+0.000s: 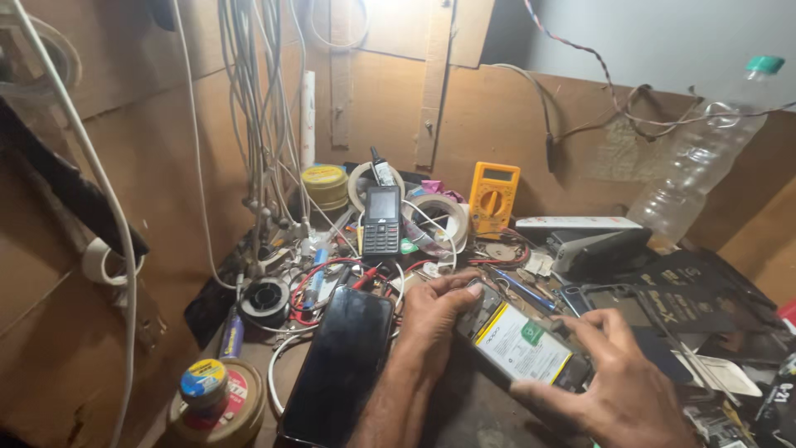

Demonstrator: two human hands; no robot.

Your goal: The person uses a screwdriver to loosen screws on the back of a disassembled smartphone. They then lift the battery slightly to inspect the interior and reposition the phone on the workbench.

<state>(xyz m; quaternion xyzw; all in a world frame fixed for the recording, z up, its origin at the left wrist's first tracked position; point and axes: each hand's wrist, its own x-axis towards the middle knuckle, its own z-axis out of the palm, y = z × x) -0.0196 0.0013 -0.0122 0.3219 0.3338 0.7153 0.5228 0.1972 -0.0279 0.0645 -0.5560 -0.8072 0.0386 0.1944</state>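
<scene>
An opened smartphone [521, 343] lies back-off on the bench, its white battery with a yellow edge showing. My left hand [435, 311] grips its upper left end, thumb over the top corner. My right hand [618, 386] holds its lower right end, fingers curled along the edge. A second smartphone [340, 365] with a dark glossy screen lies face up just left of my left forearm. A small black keypad phone [381, 220] stands propped behind them.
A yellow multimeter [493, 197], tape rolls [439, 217], a solder spool [265, 299], round tins [217, 406], red and white wires, a plastic bottle [705, 158] and black phone back covers [688, 307] crowd the bench. Cables [265, 108] hang down the cardboard wall.
</scene>
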